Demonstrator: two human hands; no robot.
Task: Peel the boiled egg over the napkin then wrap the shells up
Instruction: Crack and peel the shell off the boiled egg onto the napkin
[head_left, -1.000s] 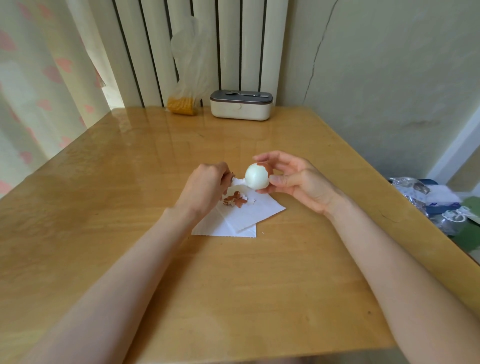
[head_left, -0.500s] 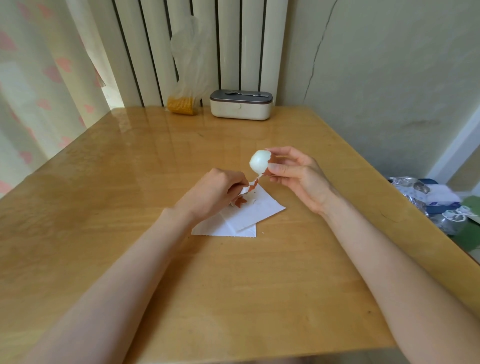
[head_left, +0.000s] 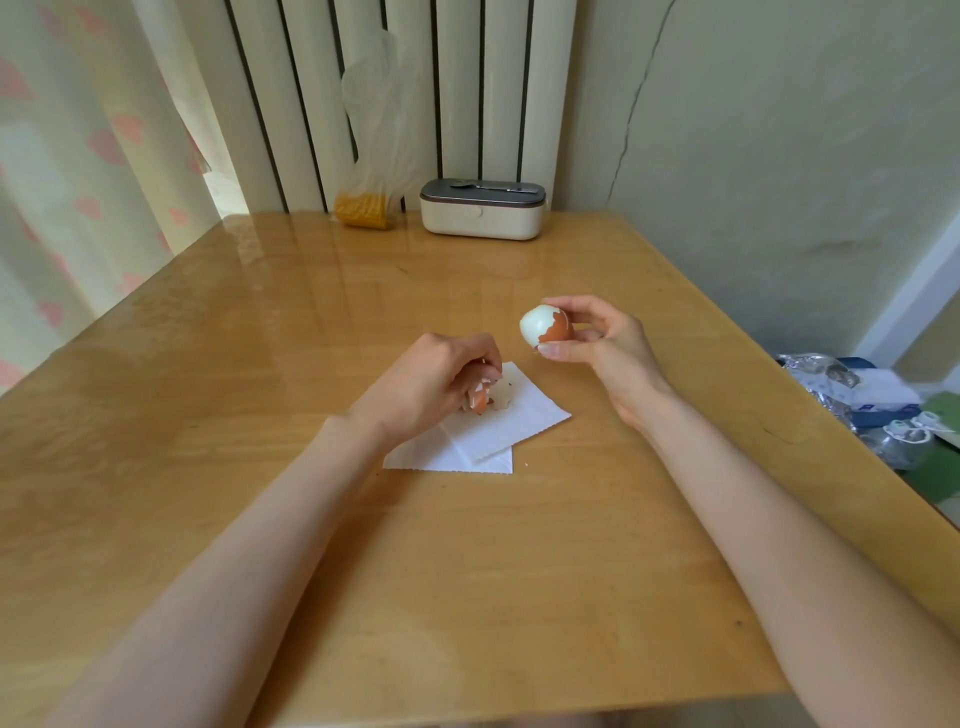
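Observation:
My right hand grips a boiled egg above the table, to the right of the napkin. The egg's left part is bare white; brown shell still covers its right side. My left hand rests over the left corner of the white napkin, its fingers curled and pinching pieces of brown shell low over the paper. A white shell fragment lies on the napkin beside those fingers. The napkin is two overlapping sheets lying flat on the wooden table.
At the table's far edge stand a cream lunch box with a dark lid and a clear bag with yellow contents, against a radiator. A curtain hangs at left. Bags and clutter lie on the floor past the right edge.
A strip of shell came off the egg. My left hand carried it down to the napkin. My right hand lifted the egg and turned it, so its shelled side now shows.

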